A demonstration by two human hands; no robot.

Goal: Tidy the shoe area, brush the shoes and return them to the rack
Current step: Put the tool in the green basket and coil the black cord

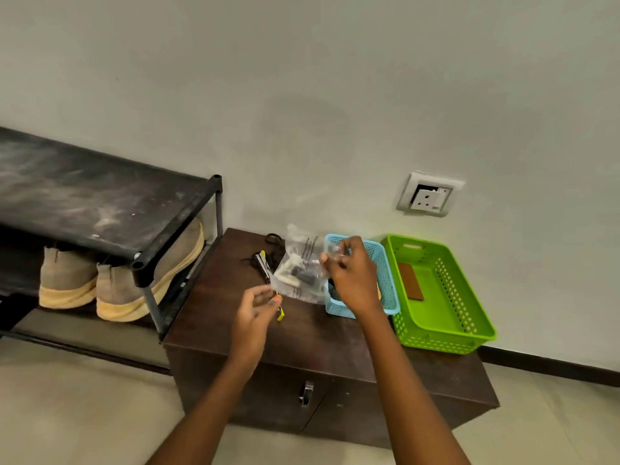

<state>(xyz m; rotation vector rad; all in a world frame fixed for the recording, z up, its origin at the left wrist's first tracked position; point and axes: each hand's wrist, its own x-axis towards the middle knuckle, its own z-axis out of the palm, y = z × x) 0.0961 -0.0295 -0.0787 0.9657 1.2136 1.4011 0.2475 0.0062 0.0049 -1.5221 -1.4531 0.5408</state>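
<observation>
We hold the clear bag [303, 273] mid-frame over the counter [302, 333]: left hand [255, 313] pinches its lower corner, right hand [354, 280] its top edge. The tan shoes [117, 290] sit in the rack [100, 203] under its top shelf, frame left.

A home entryway corner: a dusty black shoe rack [100, 199] holding tan shoes [117, 283] stands against a plain wall with a socket [429, 196], beside a low wooden cabinet [318, 374] and plastic baskets [446, 330].
</observation>
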